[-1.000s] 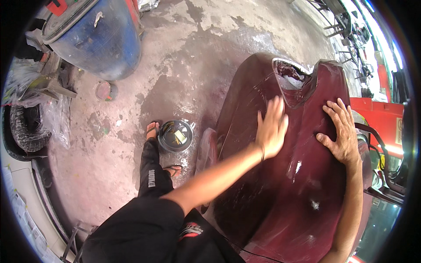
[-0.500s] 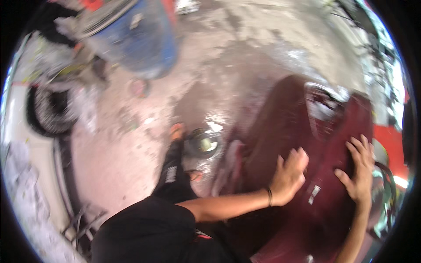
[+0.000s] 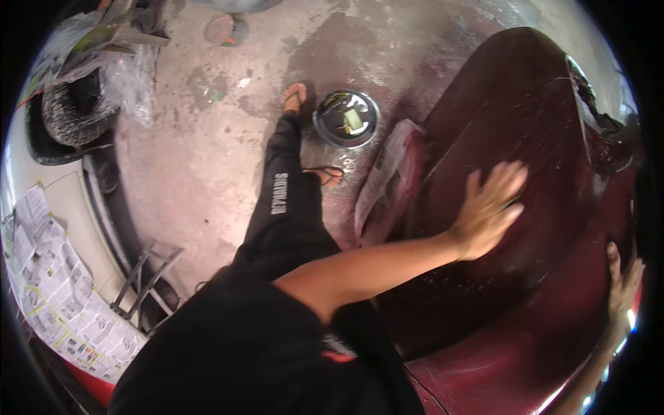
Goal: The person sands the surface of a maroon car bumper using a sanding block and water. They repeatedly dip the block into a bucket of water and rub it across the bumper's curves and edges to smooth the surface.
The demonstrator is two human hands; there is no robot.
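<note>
My left hand (image 3: 490, 213) lies palm-down, fingers spread, on or just over a dark maroon car body panel (image 3: 498, 104), left of and below its cut-out opening (image 3: 600, 128). At the far right, partly cropped by the fisheye rim, my right hand (image 3: 624, 280) rests open against the panel's right side, holding nothing. Beside the panel's left side is a smaller maroon piece (image 3: 391, 173) with a whitish streaked surface. A round dark basin (image 3: 325, 131) on the floor holds liquid and a pale green block (image 3: 354, 120).
To the left stand a pale car body (image 3: 62, 187) with taped newspaper (image 3: 62, 277), a tyre (image 3: 66, 117), crumpled plastic (image 3: 138, 83) and a metal stand (image 3: 142, 273). A small can (image 3: 235, 31) sits at the top. My sandaled feet (image 3: 294, 97) are beside the basin.
The view has turned, shifting the panel right and up in the picture. My left hand has moved leftward across the panel, away from the opening. My right hand remains at the right side.
</note>
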